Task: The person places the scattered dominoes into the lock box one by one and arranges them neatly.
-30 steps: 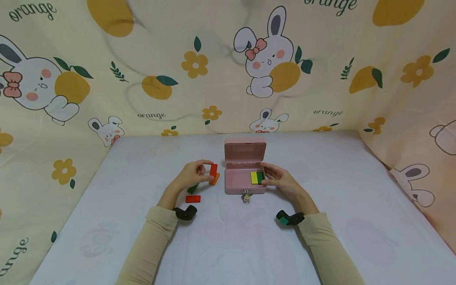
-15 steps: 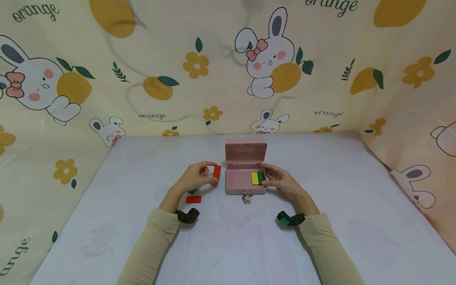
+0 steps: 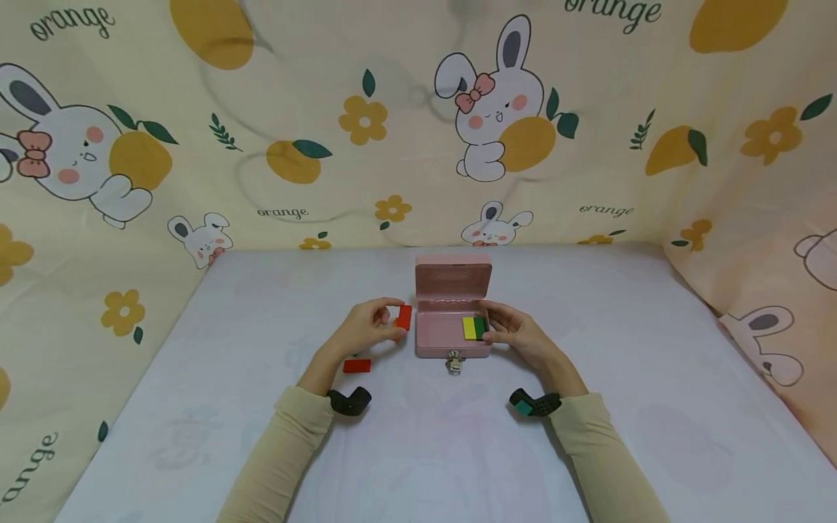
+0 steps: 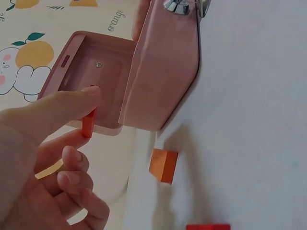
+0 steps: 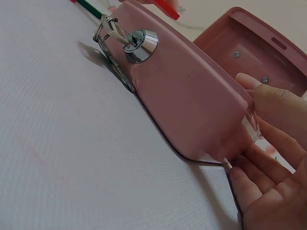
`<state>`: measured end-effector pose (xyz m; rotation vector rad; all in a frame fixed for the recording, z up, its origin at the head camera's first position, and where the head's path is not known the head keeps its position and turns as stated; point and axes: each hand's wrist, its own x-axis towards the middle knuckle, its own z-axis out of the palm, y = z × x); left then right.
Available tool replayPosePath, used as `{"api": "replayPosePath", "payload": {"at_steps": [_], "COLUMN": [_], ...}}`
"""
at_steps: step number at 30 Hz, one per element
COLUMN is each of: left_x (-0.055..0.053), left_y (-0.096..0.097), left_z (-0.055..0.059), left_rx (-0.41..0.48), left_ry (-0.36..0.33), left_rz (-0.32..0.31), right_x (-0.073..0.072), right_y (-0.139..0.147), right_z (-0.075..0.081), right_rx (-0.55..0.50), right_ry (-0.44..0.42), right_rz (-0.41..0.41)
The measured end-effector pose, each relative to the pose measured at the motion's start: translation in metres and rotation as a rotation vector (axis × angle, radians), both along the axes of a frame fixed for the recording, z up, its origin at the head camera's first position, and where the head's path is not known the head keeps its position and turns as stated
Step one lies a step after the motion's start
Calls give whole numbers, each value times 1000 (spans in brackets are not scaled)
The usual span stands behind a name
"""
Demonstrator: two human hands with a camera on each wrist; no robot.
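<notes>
My left hand (image 3: 366, 325) pinches a red block (image 3: 405, 317) between thumb and fingers, held up just left of the pink metal box (image 3: 434, 335). The box stands with its lid raised. Inside it, a yellow block (image 3: 468, 328) and a green block (image 3: 480, 326) lie side by side near the right wall. My right hand (image 3: 519, 333) holds that right side, the thumb at the rim and the fingers along the outer wall. In the left wrist view, an orange block (image 4: 165, 166) sits on the table below the left hand.
Another red block (image 3: 357, 366) lies on the white tabletop (image 3: 445, 443) beneath the left wrist. A green piece (image 5: 89, 8) shows at the top of the right wrist view. Keys (image 3: 454, 363) hang from the lock at the box's front. Patterned cloth (image 3: 405, 109) stands behind.
The left hand has moved right with the red block, closer to the box. The orange and green blocks on the table are now mostly hidden behind that hand. The right hand stays put.
</notes>
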<state>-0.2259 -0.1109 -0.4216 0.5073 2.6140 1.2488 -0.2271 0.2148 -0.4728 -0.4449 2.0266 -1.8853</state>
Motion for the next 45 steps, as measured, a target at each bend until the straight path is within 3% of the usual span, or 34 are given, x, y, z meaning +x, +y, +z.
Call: {"api": "replayPosePath", "payload": {"at_steps": [10,23,31,40,45], "left_x": [3,6,7,7,9], "left_y": [9,23,30,40,45], "left_z": [0,1,-1,-2,-1], "left_rx": [49,49,41,40,57], "left_ry": [50,104,97,163,139], "left_rz": [-19,-30,-34,-84,-90], "right_x": [0,0,-1,-1,0], "right_y": [0,-1,0,1,0], "right_z": [2,2,0,-1,0], "right_rx": [12,42,38,27,42], "right_ry": [1,-27,-9,-12,-11], "right_rz": [-9,-30,-17,-10,-17]}}
